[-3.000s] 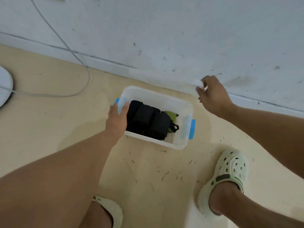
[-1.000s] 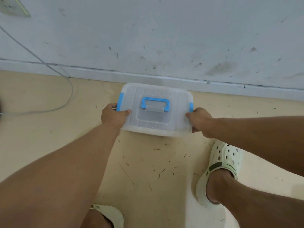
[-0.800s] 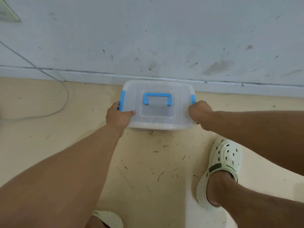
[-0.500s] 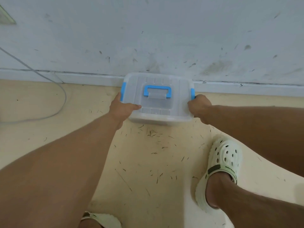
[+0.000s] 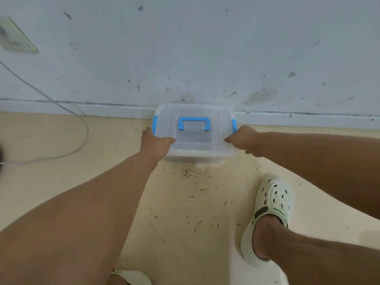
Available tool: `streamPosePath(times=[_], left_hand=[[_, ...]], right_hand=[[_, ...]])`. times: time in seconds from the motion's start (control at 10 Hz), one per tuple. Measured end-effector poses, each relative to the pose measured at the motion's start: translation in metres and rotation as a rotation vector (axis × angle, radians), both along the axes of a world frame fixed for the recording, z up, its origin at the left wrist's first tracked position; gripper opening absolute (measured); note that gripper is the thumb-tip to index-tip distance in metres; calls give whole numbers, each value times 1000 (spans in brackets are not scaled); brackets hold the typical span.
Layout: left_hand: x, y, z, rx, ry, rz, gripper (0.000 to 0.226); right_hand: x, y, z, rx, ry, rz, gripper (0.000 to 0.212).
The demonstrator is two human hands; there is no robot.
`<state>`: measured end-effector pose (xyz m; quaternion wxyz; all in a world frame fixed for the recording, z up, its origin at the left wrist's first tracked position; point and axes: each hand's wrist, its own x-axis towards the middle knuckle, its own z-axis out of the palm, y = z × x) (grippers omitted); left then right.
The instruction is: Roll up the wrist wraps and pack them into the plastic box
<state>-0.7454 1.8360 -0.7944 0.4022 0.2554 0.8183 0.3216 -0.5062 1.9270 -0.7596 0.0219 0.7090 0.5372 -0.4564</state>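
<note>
Head view, only one. Both arms reach forward and down, nearly straight, to a plastic box on the floor.

Left hand grips the box's left near corner: thumb lies across the lid top, the other fingers wrap down the side below the left blue latch. Right hand grips the right near corner, thumb tip on the lid edge, fingers curled down the side and mostly hidden, just under the right blue latch. So both hands are closed round the box, neither spread.

The box sits with its far edge against the baseboard of the white scuffed wall, lid on. Lid is translucent; contents can't be made out, so the wrist wraps are not visible. Whether the box rests on the floor or is slightly lifted, can't tell.

Counts: one box, one blue handle lying flat mid-lid, two blue side latches, two hands. Two pale clogs: the right clog fully seen by the right arm, the left clog only a sliver at the bottom edge. One grey cable curves over the floor at left. One wall socket at upper left. Lots of small dark debris bits on the floor in front of the box.
</note>
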Motion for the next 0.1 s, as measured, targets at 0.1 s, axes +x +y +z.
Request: streamPosePath(times=[0.1], left_hand=[[-4,0,38,32,80,-22,97]], right_hand=[[5,-3,49,148,32,100,58]])
